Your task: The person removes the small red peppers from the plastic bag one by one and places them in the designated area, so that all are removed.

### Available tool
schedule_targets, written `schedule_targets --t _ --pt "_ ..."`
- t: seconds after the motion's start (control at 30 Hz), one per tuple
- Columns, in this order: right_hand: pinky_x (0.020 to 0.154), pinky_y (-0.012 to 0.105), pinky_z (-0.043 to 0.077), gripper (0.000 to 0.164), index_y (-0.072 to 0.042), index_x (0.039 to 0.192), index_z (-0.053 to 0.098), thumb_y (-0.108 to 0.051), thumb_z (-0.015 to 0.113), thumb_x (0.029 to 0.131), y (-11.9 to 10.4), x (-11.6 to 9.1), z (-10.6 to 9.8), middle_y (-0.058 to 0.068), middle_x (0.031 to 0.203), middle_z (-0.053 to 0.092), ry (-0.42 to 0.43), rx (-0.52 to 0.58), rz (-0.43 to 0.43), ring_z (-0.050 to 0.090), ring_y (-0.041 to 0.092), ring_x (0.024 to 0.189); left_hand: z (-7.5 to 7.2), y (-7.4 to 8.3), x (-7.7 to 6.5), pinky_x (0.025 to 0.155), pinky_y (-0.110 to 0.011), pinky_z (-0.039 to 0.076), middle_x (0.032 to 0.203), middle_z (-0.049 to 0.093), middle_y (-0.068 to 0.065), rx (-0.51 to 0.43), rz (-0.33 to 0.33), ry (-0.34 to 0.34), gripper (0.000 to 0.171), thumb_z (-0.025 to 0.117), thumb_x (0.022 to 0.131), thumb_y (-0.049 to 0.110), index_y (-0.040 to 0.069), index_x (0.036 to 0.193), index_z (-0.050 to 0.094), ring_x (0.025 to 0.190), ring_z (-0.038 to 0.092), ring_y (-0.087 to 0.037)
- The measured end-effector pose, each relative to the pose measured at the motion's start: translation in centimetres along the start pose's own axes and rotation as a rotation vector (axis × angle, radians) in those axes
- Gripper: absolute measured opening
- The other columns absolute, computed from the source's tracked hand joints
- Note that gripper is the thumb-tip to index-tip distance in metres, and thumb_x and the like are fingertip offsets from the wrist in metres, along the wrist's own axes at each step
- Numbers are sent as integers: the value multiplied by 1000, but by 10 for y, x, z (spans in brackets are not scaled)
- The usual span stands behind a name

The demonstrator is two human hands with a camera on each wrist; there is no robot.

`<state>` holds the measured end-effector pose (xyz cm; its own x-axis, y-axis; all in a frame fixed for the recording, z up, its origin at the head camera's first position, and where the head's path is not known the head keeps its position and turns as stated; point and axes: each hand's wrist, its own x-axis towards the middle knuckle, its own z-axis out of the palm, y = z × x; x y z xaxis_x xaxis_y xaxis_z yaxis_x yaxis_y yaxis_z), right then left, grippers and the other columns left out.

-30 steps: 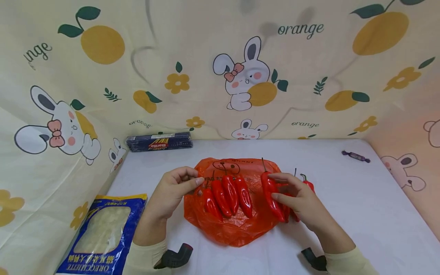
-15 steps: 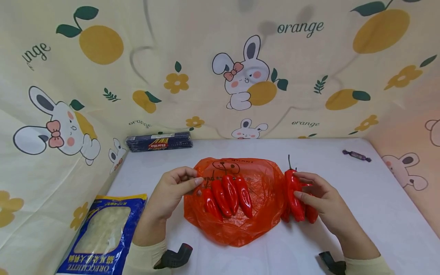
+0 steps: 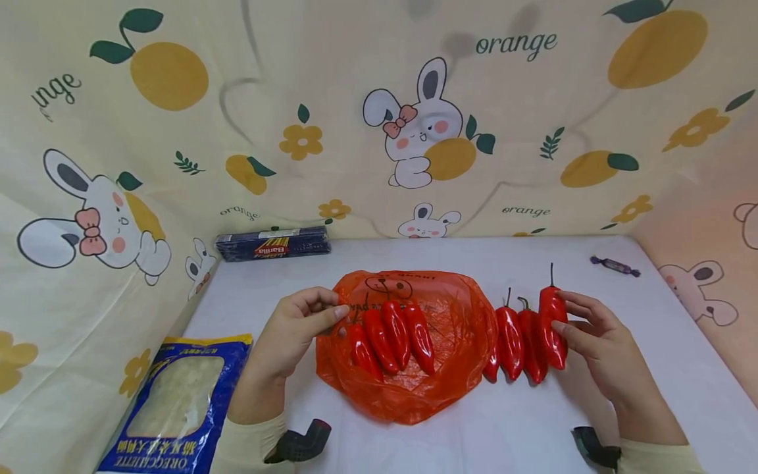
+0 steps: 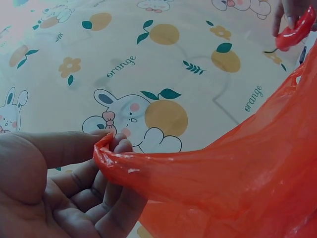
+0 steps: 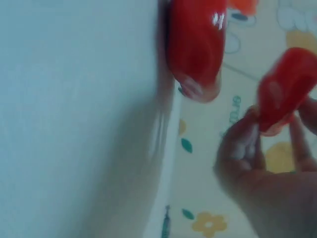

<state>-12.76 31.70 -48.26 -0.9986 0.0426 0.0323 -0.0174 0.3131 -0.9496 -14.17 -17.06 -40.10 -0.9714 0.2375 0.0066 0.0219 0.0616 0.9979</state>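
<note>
My left hand (image 3: pixel 301 329) pinches the left rim of a red plastic bag (image 3: pixel 408 401), which lies spread open on the table. In the left wrist view the bag's edge (image 4: pixel 129 166) is bunched between thumb and fingers. Several glossy red chili peppers (image 3: pixel 395 334) lie in the bag. Right of it my right hand (image 3: pixel 610 349) holds one red chili pepper (image 3: pixel 553 328), stem up, between thumb and fingers. Beside that pepper, a row of red chili peppers (image 3: pixel 510 342) lies on the table along the bag's right side. In the right wrist view the held pepper (image 5: pixel 285 91) is blurred.
A dark blue Barilla spaghetti pack (image 3: pixel 274 243) lies at the back left of the white table (image 3: pixel 450 257). A blue orecchiette bag (image 3: pixel 177 401) is at the left front. One small purple wrapped candy (image 3: pixel 615 266) sits at the back right. Patterned cloth walls surround the table.
My right hand has carried the chili pepper rightward, from over the bag's right edge to the right end of the row outside. The left hand keeps its grip on the bag's rim.
</note>
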Motion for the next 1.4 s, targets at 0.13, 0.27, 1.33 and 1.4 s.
schedule_targets --t 0.13,0.27,1.33,1.4 --pt "81 26 62 61 -18 167 43 -19 67 111 10 2 -6 21 156 40 11 -45 49 53 10 118 0 0 0 83 -32 63 94 68 -17 4 5 -4 13 70 105 2 -9 112 68 83 69 -23" --pt "80 29 62 66 -13 168 38 -22 68 110 17 4 -9 30 160 34 -21 -70 144 49 23 124 0 0 0 83 -32 63 94 68 -17 2 2 -4 13 70 105 1 -10 112 68 83 69 -23" --pt "82 33 63 72 0 167 29 -25 66 111 27 6 -24 38 150 43 -183 -182 245 54 45 126 0 0 0 83 -31 63 97 69 -17 2 -5 3 13 70 105 0 -10 113 68 84 69 -23" --pt "83 33 63 72 0 168 28 -26 65 111 27 6 -24 38 152 42 -180 -182 243 54 45 126 0 0 0 83 -31 63 96 69 -17 -1 -4 1 13 70 105 0 -10 113 68 84 70 -23"
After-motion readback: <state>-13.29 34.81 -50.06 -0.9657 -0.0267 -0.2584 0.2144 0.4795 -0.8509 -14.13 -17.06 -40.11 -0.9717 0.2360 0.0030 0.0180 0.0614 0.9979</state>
